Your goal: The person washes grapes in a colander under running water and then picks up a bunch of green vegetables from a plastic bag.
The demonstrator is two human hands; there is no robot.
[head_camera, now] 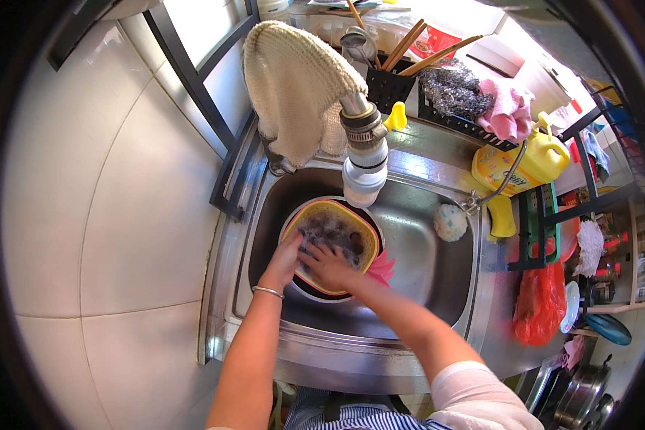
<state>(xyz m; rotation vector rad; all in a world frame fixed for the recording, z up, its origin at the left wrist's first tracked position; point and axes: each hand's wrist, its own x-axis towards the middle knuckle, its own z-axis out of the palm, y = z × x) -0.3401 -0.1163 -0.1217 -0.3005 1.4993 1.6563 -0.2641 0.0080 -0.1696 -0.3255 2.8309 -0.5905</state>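
A yellow basket with a pink rim (377, 236) sits inside a round metal bowl (289, 209) in the left half of a stainless steel sink (424, 279). Cloudy, bubbly water (328, 223) fills the basket, and dark round pieces (357, 243) show through it. My left hand (286, 259) reaches over the basket's left edge with its fingertips at the water; whether it grips anything cannot be seen. Beside it, my right hand (327, 267) is spread palm down at the water's surface, fingers apart. A pink pointed piece (381, 269) lies against the bowl's right side.
A faucet (364, 156) with a yellow handle and a draped knitted cloth (301, 91) hangs above the bowl. Detergent jug (518, 164), yellow sponge (501, 216), round scrubber (451, 222) and red plastic bag (540, 303) line the right side. A black rack frame (193, 80) stands at left.
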